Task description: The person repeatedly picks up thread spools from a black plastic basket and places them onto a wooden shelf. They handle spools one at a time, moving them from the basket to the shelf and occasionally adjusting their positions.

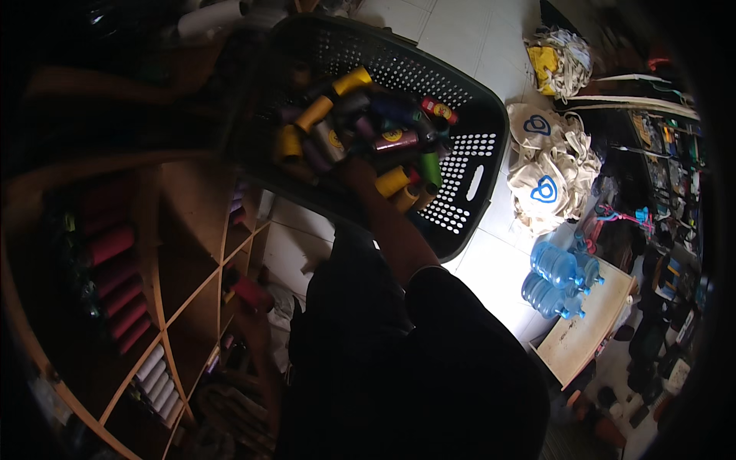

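The basket (468, 146) is dark grey, its wall dotted with small holes. Spools (368, 130) in it are yellow, purple, green and red. Left, the wooden shelf (172, 222) holds maroon rolls (115, 280) and white ones (153, 376). Right, cream bags (548, 172) bear blue marks; bottles (556, 280) are blue.

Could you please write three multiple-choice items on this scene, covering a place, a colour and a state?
1. Where does the right hand reach?
A. into the dark basket of thread spools
B. onto the water bottles
C. into a cloth bag

2. What colour are the water bottles on the floor?
A. red
B. blue
C. green

3. How are the shelf compartments at left?
A. all bare
B. closed by doors
C. partly stocked with spools

Answers: 1 A, the arm ends among the spools; 2 B, they show clear blue; 3 C, dark red spools and pale ones lie in some.
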The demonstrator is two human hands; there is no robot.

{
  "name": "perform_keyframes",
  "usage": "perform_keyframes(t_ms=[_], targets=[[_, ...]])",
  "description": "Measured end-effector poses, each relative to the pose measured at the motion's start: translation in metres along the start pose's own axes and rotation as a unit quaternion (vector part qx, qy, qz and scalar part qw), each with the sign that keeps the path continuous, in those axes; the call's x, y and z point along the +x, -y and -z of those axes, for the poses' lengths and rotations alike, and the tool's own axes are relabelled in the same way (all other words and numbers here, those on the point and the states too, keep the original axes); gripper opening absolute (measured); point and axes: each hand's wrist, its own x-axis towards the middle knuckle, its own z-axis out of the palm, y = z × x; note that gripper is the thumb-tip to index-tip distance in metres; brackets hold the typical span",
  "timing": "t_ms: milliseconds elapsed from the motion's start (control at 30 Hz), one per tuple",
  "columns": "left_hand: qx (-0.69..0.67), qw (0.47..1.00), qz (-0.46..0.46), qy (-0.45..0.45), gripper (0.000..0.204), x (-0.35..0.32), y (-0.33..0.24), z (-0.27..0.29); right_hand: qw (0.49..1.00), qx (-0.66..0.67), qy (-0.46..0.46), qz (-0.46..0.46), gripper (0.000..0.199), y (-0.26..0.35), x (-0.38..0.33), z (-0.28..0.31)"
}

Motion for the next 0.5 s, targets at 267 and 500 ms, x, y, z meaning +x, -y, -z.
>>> perform_keyframes(t_ms=[267, 500], targets=[[-0.013, 0.999, 0.030, -0.028, 0.053, -0.005, -0.022, -0.002, 0.985, 0.036, 0.031, 0.167, 0.046, -0.014, -0.004, 0.010], [-0.114, 0.991, 0.040, -0.055, 0.052, -0.016, -0.020, 0.005, 0.954, 0.100, -0.185, 0.212, 0.034, -0.026, -0.035, 0.033]])
